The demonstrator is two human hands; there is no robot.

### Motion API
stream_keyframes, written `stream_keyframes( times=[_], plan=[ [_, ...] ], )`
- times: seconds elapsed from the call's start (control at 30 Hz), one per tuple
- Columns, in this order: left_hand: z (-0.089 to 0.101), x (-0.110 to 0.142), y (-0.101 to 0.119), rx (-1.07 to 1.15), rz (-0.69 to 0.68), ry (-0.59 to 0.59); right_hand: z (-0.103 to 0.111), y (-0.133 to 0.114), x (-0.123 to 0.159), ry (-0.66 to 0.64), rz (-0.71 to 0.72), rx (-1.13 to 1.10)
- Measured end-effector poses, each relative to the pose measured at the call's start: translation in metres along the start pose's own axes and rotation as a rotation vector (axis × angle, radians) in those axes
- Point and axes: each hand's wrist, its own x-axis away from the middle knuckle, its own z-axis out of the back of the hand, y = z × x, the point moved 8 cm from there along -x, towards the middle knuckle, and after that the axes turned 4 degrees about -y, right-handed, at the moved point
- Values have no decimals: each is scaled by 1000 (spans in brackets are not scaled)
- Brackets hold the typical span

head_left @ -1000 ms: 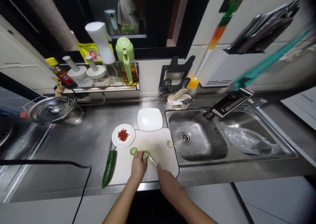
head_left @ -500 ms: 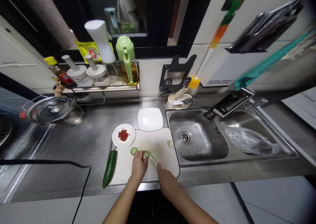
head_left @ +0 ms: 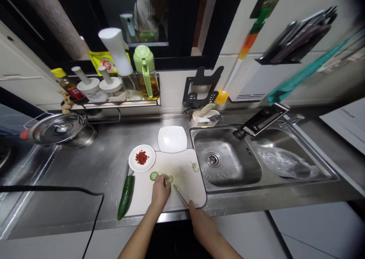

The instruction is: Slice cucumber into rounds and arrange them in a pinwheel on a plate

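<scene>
My left hand (head_left: 161,190) pinches a thin cucumber slice (head_left: 169,179) above the middle of the white cutting board (head_left: 182,164). Another cucumber slice (head_left: 154,175) lies on the board just left of my fingers. In my right hand (head_left: 199,217) is a knife (head_left: 180,195), its blade pointing up and left, tip a little apart from the held slice. Thin green peel strips (head_left: 194,166) rest near the board's right edge. A whole cucumber (head_left: 126,197) lies along the left edge. My right fingers hide the knife's handle.
A white plate of chopped red pieces (head_left: 136,166) overlaps the board's upper left corner. Behind the board sits a white square dish (head_left: 172,139). To the right is a steel sink (head_left: 228,160) with a faucet. A lidded pot (head_left: 82,135) and a condiment shelf (head_left: 122,104) stand at the back left.
My right hand has drawn the knife back, down and to the right, away from the cucumber slice. My left hand stays in about the same place, still holding the slice. The view has shifted slightly.
</scene>
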Motion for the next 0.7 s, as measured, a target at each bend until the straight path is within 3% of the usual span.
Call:
stream_keyframes(
  times=[0.2, 0.5, 0.7],
  plan=[
    [8, -2, -7, 118, 51, -6, -3, 4, 0, -23, -2, -7],
    [59, -5, -53, 144, 258, 148, 1, 3, 2, -41, -5, -8],
    [62, -6, -57, 8, 191, 183, 0, 4, 3, -47, -18, -24]
  ],
)
